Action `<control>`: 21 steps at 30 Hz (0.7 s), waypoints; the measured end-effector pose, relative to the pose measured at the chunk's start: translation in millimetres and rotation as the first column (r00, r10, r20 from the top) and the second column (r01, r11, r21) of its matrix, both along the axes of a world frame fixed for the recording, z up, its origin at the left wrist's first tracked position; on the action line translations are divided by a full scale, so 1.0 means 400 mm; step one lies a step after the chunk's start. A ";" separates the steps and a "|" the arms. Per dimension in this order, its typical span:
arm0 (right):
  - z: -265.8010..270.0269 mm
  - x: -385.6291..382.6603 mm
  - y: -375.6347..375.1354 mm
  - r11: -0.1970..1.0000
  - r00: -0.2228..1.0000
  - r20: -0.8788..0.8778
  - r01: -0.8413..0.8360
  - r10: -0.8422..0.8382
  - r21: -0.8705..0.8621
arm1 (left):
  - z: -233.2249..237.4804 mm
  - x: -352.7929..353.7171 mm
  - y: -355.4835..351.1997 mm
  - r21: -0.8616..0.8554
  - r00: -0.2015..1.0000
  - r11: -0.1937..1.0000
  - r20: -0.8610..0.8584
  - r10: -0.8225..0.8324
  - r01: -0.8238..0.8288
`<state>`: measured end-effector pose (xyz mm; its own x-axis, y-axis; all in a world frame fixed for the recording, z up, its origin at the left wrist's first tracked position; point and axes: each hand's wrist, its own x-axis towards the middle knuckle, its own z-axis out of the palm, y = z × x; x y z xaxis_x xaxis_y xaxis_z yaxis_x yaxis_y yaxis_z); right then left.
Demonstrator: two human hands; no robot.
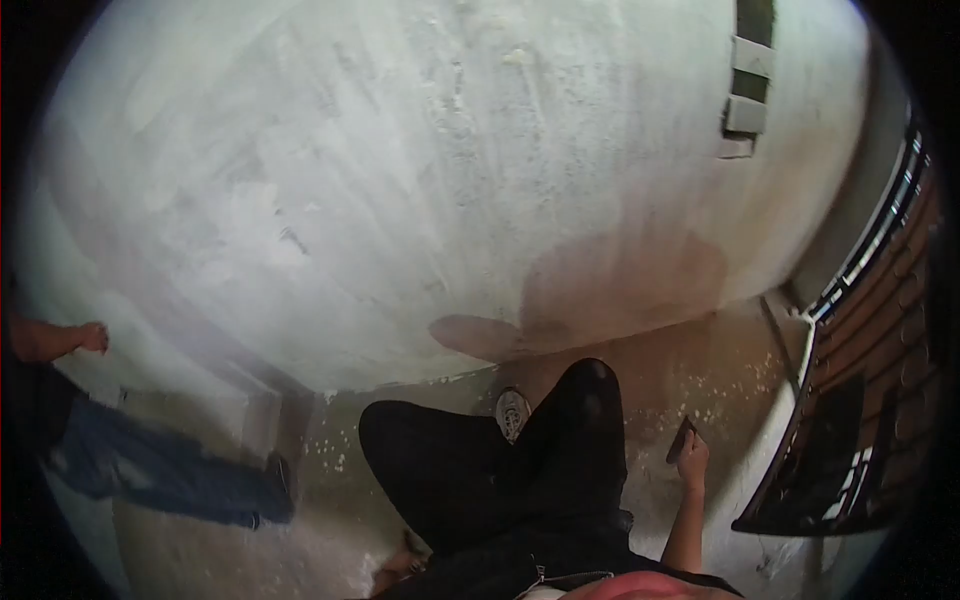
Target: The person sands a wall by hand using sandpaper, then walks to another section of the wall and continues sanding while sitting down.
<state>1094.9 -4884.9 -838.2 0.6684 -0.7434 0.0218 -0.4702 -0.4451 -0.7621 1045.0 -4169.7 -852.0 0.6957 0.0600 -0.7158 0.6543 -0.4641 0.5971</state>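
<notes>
My right hand (692,457) is closed around a dark flat tool (681,440), low on the right beside my bent knee. At the bottom, left of my hip, my left hand (405,562) shows only in part. It is dim, and neither its fingers nor anything in it can be made out. My legs in black trousers (490,470) are bent, with one grey shoe (512,412) between the knees. In front rises a pale, unevenly coated wall (400,200).
At the left stands another person in blue jeans (160,465), one hand (94,337) near the wall. A barred metal gate (860,400) is at the right. White spots mark the floor (660,380). A slotted recess (751,85) is in the wall, upper right.
</notes>
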 end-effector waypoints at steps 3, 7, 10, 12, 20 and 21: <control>0.054 -0.003 0.020 0.998 0.999 -0.029 0.025 -0.024 0.050 | -0.090 -0.008 -0.110 0.324 0.993 0.945 0.094 -0.066 0.032; 0.019 -0.006 0.040 1.000 1.000 -0.017 0.017 -0.017 -0.005 | -0.116 0.066 -0.193 0.454 0.990 0.891 0.136 -0.041 -0.026; 0.062 0.015 0.065 0.999 0.999 -0.006 0.037 -0.037 0.007 | -0.116 0.112 -0.213 0.467 0.988 0.883 0.151 -0.025 -0.050; 0.047 0.017 0.055 0.998 0.998 0.023 0.055 -0.055 0.010 | -0.119 0.139 -0.219 0.470 0.988 0.881 0.154 -0.024 -0.052; 0.080 0.032 0.061 0.996 0.998 0.041 0.036 -0.039 0.078 | -0.139 0.183 -0.215 0.485 0.988 0.874 0.146 -0.043 -0.033; 0.081 0.037 0.065 0.999 1.000 -0.013 0.028 -0.027 0.043 | -0.143 0.185 -0.214 0.485 0.989 0.874 0.142 -0.048 -0.027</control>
